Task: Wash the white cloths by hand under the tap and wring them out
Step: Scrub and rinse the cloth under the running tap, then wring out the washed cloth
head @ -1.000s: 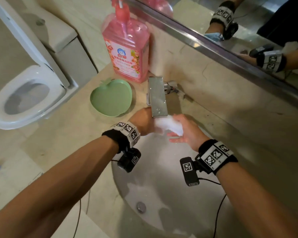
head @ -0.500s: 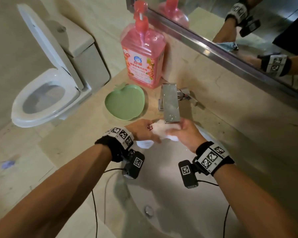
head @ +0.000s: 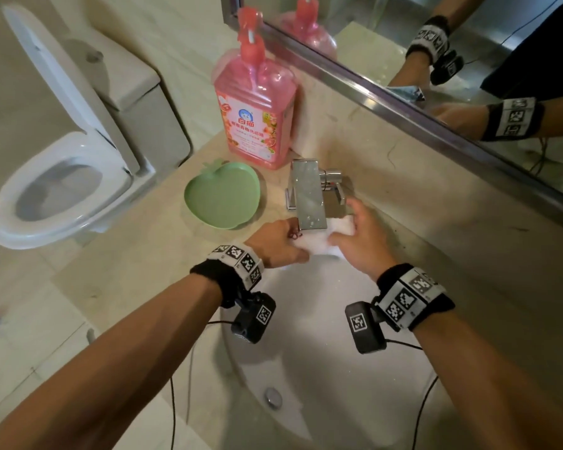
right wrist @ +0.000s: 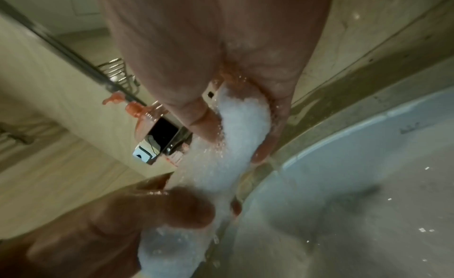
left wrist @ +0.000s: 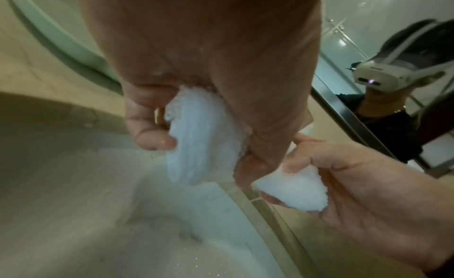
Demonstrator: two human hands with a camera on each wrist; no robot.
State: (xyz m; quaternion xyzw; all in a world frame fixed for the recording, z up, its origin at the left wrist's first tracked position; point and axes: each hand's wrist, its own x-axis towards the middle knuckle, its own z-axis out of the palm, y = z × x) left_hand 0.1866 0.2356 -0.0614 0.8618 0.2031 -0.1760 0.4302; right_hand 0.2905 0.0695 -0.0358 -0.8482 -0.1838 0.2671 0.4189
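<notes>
A wet white cloth [head: 325, 237] is stretched between both hands right under the chrome tap [head: 307, 196], over the back rim of the white sink [head: 322, 368]. My left hand [head: 278, 243] grips its left end; the left wrist view shows the cloth [left wrist: 199, 138] bunched in the curled fingers. My right hand [head: 359, 238] grips the right end, and the cloth [right wrist: 236, 138] there drips water between thumb and fingers. The middle of the cloth is hidden behind the tap spout in the head view.
A green apple-shaped dish [head: 221, 193] and a pink soap bottle [head: 254, 105] stand on the counter left of the tap. A mirror [head: 436, 60] runs along the back wall. A toilet [head: 62, 190] sits to the far left. The sink drain [head: 272, 397] lies near me.
Both hands have pulled slightly apart under the tap, so the cloth is drawn out between them instead of bunched. The right hand has moved toward the tap handle side.
</notes>
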